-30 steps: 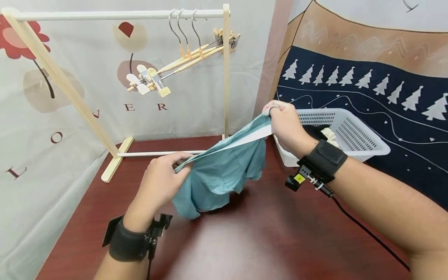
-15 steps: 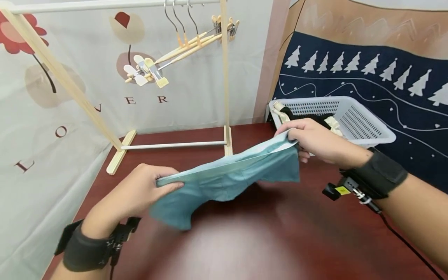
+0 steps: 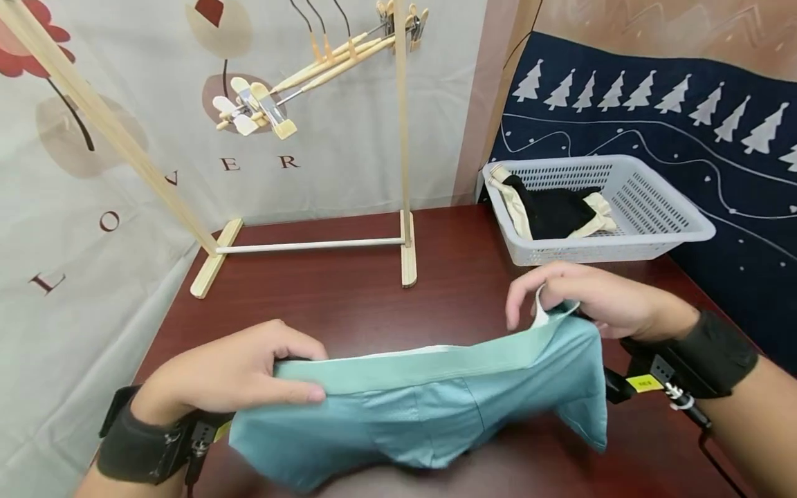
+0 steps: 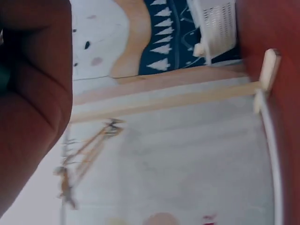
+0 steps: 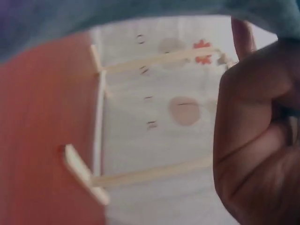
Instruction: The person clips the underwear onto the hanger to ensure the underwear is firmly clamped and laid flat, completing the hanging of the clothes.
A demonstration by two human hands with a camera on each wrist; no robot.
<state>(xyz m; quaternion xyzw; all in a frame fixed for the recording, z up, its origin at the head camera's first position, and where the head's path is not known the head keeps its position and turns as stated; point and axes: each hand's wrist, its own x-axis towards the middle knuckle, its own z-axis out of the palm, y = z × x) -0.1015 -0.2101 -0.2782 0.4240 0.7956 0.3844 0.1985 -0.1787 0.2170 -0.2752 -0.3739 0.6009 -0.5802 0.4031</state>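
Observation:
A pair of teal shorts (image 3: 429,422) with a lighter green waistband hangs stretched between both hands, low over the table, its lower part blurred. My left hand (image 3: 249,373) pinches the left end of the waistband, with the thumb on the near side. At the other end, my right hand (image 3: 598,297) holds the waistband's corner, where a loop of the white inner edge shows by the fingers. In the left wrist view, the left hand (image 4: 33,89) fills the left side. The right wrist view has the shorts (image 5: 140,14) across its top and the right hand (image 5: 258,126) at right.
Three clip hangers (image 3: 336,59) hang on a wooden rack (image 3: 405,138) at the back left. A pale plastic basket (image 3: 672,214) stands at the back right, with a black and cream garment (image 3: 554,211) inside. The dark red table (image 3: 311,283) lies beneath.
Both hands have come lower and nearer, and the right hand has moved right. The waistband, slanted before, is now nearly level and stretched wider. The basket's contents have come into full view.

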